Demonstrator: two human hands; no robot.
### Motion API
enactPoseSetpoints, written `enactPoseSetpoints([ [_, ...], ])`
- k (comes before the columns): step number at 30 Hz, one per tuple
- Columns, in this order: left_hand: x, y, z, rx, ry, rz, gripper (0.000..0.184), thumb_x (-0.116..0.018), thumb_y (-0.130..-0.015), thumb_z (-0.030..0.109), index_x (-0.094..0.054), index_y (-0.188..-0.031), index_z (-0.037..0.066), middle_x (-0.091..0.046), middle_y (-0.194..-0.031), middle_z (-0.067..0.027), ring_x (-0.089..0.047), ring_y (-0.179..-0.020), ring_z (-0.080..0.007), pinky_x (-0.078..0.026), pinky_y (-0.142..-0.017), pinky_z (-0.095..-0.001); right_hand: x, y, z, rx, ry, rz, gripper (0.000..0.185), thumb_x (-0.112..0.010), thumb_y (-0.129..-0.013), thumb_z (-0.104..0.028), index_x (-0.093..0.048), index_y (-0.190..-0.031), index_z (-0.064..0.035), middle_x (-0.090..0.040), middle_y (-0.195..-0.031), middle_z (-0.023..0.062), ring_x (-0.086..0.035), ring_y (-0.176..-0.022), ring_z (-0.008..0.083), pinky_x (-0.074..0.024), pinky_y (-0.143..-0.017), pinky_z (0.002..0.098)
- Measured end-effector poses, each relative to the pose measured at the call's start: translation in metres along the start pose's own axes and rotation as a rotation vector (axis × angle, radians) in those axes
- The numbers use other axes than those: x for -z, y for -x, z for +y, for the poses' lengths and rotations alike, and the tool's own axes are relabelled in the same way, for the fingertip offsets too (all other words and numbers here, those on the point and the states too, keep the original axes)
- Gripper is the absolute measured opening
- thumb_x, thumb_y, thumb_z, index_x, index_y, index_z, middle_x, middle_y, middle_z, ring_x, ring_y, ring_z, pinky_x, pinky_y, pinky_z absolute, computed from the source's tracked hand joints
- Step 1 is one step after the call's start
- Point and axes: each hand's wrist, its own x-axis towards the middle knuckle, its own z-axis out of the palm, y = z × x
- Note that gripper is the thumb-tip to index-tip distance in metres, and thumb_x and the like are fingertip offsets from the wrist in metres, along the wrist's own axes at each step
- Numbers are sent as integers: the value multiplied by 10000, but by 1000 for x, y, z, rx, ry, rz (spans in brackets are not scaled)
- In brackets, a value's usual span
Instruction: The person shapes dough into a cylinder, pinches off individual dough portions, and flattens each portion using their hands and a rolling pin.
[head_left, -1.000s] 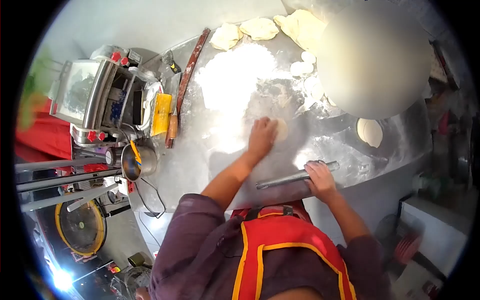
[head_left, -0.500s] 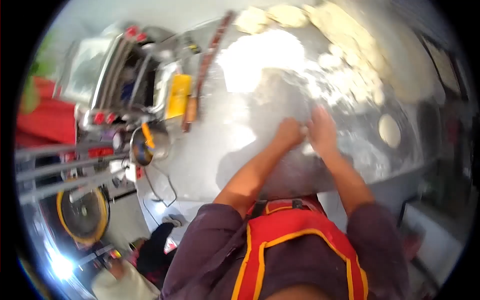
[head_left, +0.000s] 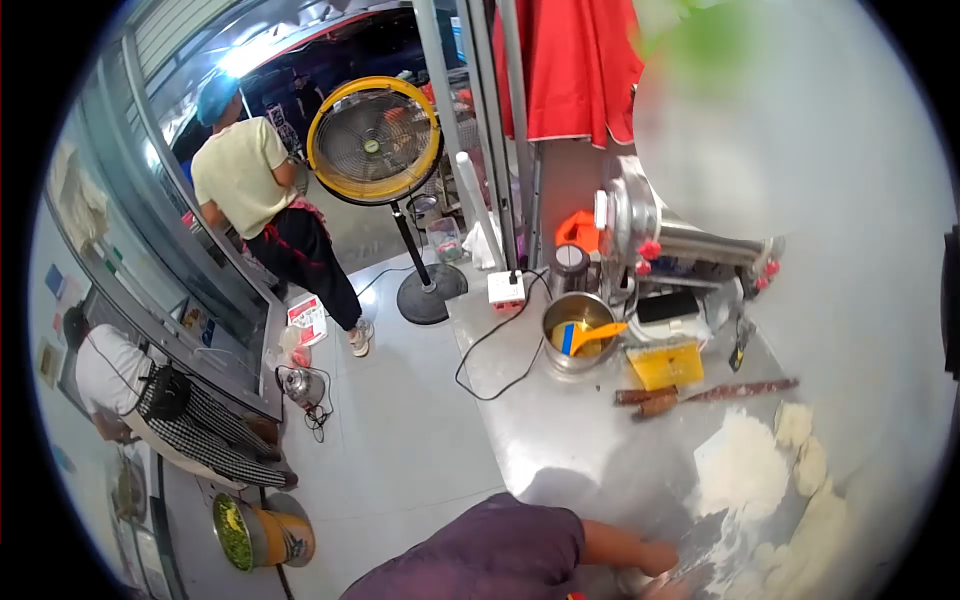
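At the bottom edge my left hand [head_left: 657, 558] is low over the steel table [head_left: 540, 440], its fingers curled in. What they hold, if anything, is hidden. My right hand cannot be made out; it lies beyond the lower edge or behind my left arm. To the right of my left hand is a heap of white flour [head_left: 742, 465]. Beyond it, dough lumps [head_left: 810, 466] and a large mass of dough [head_left: 812, 535] lie along the table's far side.
Farther up the table are a rolling pin [head_left: 655, 405], a yellow scraper [head_left: 666, 366], a steel pot [head_left: 575, 358] with an orange-handled brush [head_left: 598, 336], and a dough-rolling machine [head_left: 690, 245]. A standing fan [head_left: 375, 145] and two people [head_left: 245, 170] occupy the floor side.
My view has swung far to the left, bringing the doorway, fan and other people into sight. The right hand, visible beside the left before, has dropped out of sight.
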Motion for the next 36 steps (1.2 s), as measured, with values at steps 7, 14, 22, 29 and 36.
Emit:
enactPoseSetpoints([
  [7, 35, 19, -6, -120, 8, -163, 161, -663, -678, 133, -718, -754, 3, -681, -798, -216, -669, -794, -391, -529, -694, -458, -39, -4, 3, -127, -102, 55, 448, -426, -949, -318, -548, -1283, -46, -513, -1331, 221, -440, -1276, 389, -251, -1117, 546],
  [14, 46, 13, 2, 90, -11, -58, 187, -691, -679, 162, -733, -807, 32, -696, -821, -172, -678, -824, -365, -530, -703, -465, -41, -38, 12, -229, -258, 13, 481, -437, -951, -399, -541, -1287, -72, -526, -1308, 215, -448, -1259, 399, -197, -1142, 539],
  [22, 43, 29, 6, 224, 17, -58, 227, -686, -695, 190, -730, -854, 34, -699, -840, -166, -677, -821, -369, -526, -704, -472, -45, -45, 20, -142, -185, -10, 531, -416, -967, -462, -518, -1308, -68, -519, -1327, 200, -447, -1264, 399, -219, -1127, 561],
  [29, 31, 35, -10, 146, -42, -45, 266, -598, -778, 263, -711, -854, 35, -694, -925, -188, -662, -902, -390, -508, -742, -545, -97, 64, -5, 37, -152, 459, 457, -410, -980, -282, -495, -1275, 56, -522, -1304, 249, -465, -1239, 422, -333, -1054, 530],
  [36, 84, 48, 7, 167, -12, -336, 324, -526, -885, 327, -672, -974, 51, -667, -1011, -209, -628, -946, -398, -477, -817, -509, -46, 4, -19, -117, -72, 273, 427, -485, -943, -240, -530, -1256, 48, -462, -1388, 235, -408, -1322, 348, -296, -1082, 542],
])
